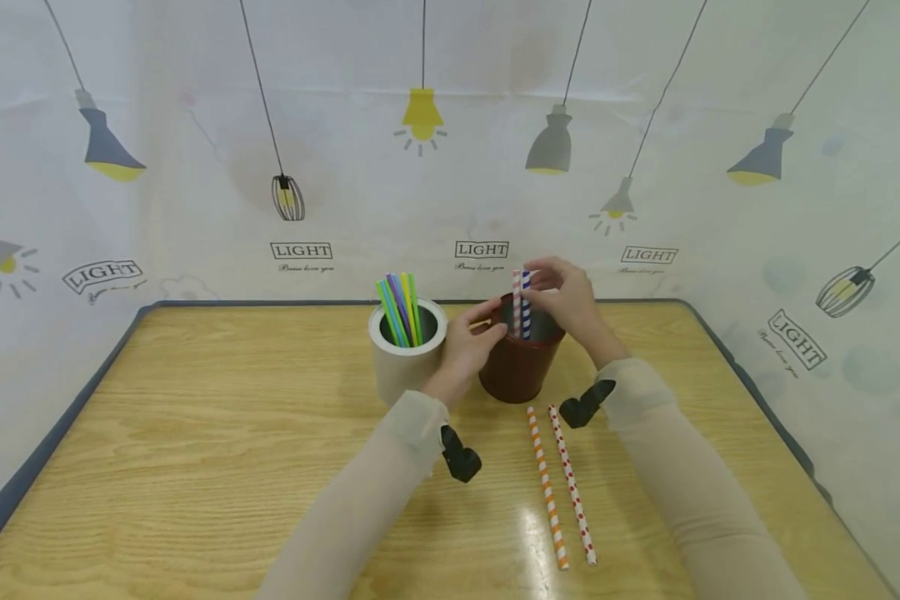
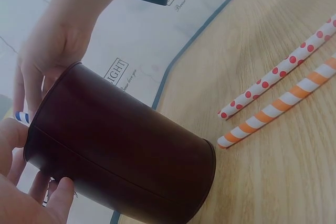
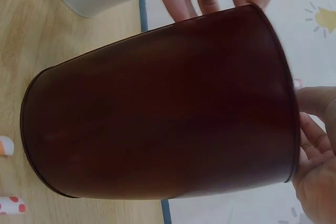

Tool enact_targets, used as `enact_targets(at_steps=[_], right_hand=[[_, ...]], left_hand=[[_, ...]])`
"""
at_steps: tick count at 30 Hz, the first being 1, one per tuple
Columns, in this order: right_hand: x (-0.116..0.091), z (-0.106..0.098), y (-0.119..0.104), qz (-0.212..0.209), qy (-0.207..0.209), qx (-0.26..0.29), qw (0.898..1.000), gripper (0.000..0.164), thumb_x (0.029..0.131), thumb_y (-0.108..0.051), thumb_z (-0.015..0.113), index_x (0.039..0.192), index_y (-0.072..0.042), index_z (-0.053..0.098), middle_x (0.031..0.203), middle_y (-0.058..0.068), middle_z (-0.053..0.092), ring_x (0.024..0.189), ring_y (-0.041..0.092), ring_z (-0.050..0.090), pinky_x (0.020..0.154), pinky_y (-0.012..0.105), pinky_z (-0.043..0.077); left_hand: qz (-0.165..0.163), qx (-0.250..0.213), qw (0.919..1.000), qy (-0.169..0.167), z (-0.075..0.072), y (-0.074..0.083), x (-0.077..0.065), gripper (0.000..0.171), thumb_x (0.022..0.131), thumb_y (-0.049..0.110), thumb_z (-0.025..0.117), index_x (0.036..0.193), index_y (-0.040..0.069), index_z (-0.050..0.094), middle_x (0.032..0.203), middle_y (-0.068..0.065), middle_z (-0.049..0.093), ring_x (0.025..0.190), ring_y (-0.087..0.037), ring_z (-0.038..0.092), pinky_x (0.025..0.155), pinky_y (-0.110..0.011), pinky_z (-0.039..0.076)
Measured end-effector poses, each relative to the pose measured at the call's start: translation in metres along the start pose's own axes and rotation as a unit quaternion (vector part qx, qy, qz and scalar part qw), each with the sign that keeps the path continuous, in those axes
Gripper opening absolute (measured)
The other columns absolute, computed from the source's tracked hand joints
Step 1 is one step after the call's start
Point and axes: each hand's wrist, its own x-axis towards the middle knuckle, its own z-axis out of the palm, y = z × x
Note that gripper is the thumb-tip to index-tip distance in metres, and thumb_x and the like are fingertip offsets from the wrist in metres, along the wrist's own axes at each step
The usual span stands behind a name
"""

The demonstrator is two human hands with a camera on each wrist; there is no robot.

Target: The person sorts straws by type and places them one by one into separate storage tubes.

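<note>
A dark red cup (image 1: pixel 517 371) stands upright toward the back of the table. My left hand (image 1: pixel 465 346) holds it at the left side of its rim, thumb and fingers around the edge. Over the mouth, my right hand (image 1: pixel 566 296) pinches the upper part of a blue-and-white striped paper straw (image 1: pixel 527 317). A pink-and-white striped straw (image 1: pixel 517 308) stands beside it in the cup. In the left wrist view only a short bit of the blue striped straw (image 2: pixel 22 117) shows above the rim; the cup wall hides the lower ends.
Just left of the red cup is a white cup (image 1: pixel 401 375) with several bright plastic straws (image 1: pixel 399 308) in it. Nearer to me on the wooden table lie an orange-striped straw (image 1: pixel 545 483) and a red-dotted straw (image 1: pixel 572 483). A printed curtain (image 1: pixel 375 208) hangs behind the table.
</note>
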Motion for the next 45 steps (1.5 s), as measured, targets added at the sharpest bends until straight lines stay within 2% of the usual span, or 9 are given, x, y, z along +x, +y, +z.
enact_targets(at_steps=[4, 16, 21, 26, 31, 36, 45], right_hand=[[0.0, 0.001, 0.001, -0.011, 0.001, -0.005, 1.0, 0.035, 0.081, -0.005, 0.069, 0.114, -0.001, 0.059, 0.095, 0.02, 0.062, 0.09, 0.032, 0.061, 0.075, 0.043, 0.053], [0.001, -0.002, 0.001, -0.002, 0.0, -0.012, 1.0, 0.037, 0.082, -0.004, 0.068, 0.117, -0.001, 0.058, 0.097, 0.021, 0.062, 0.091, 0.032, 0.061, 0.075, 0.043, 0.053], [0.001, -0.006, 0.001, 0.01, -0.001, -0.011, 1.0, 0.037, 0.082, -0.003, 0.066, 0.118, -0.002, 0.058, 0.098, 0.02, 0.061, 0.092, 0.031, 0.061, 0.071, 0.038, 0.055], [0.0, -0.013, -0.001, 0.01, 0.0, 0.016, 1.0, 0.037, 0.083, 0.001, 0.063, 0.119, 0.002, 0.056, 0.1, 0.023, 0.059, 0.093, 0.033, 0.059, 0.065, 0.031, 0.056], [-0.006, -0.023, -0.007, 0.017, -0.007, 0.023, 1.0, 0.037, 0.084, -0.001, 0.063, 0.12, 0.001, 0.056, 0.103, 0.024, 0.058, 0.094, 0.032, 0.058, 0.063, 0.028, 0.056], [-0.015, -0.034, -0.011, 0.026, -0.024, 0.024, 0.999, 0.036, 0.085, 0.0, 0.061, 0.12, 0.004, 0.055, 0.103, 0.024, 0.057, 0.095, 0.035, 0.057, 0.066, 0.032, 0.056], [-0.033, -0.046, 0.001, 0.022, -0.03, -0.002, 0.999, 0.034, 0.085, -0.002, 0.062, 0.117, 0.004, 0.056, 0.101, 0.023, 0.058, 0.088, 0.027, 0.059, 0.064, 0.027, 0.056]], left_hand=[[-0.001, 0.0, 1.0, -0.002, 0.001, 0.001, 0.0, 0.039, 0.084, 0.0, 0.062, 0.121, 0.008, 0.06, 0.115, -0.01, 0.059, 0.103, -0.025, 0.056, 0.085, -0.027, 0.049], [0.005, 0.0, 1.0, -0.004, 0.004, 0.003, 0.0, 0.038, 0.084, 0.0, 0.061, 0.121, 0.007, 0.06, 0.116, -0.011, 0.059, 0.103, -0.025, 0.055, 0.086, -0.027, 0.048], [0.008, -0.002, 1.0, 0.0, 0.005, 0.003, 0.0, 0.038, 0.083, -0.001, 0.062, 0.121, 0.005, 0.06, 0.114, -0.012, 0.059, 0.1, -0.024, 0.056, 0.085, -0.027, 0.049], [0.003, -0.002, 1.0, 0.002, 0.005, 0.003, -0.001, 0.039, 0.083, -0.002, 0.062, 0.12, 0.006, 0.061, 0.113, -0.012, 0.059, 0.1, -0.024, 0.056, 0.084, -0.027, 0.049], [-0.007, 0.001, 1.0, 0.003, 0.005, 0.003, -0.001, 0.039, 0.083, 0.0, 0.062, 0.121, 0.009, 0.061, 0.113, -0.009, 0.06, 0.101, -0.023, 0.056, 0.084, -0.027, 0.049], [-0.012, -0.001, 0.9999, 0.007, 0.003, 0.002, -0.002, 0.039, 0.083, 0.0, 0.063, 0.12, 0.009, 0.061, 0.112, -0.009, 0.06, 0.101, -0.023, 0.056, 0.084, -0.027, 0.049], [-0.012, 0.003, 0.9999, 0.011, 0.001, 0.001, -0.002, 0.039, 0.083, 0.001, 0.063, 0.121, 0.01, 0.061, 0.113, -0.01, 0.058, 0.102, -0.024, 0.055, 0.085, -0.027, 0.049]])
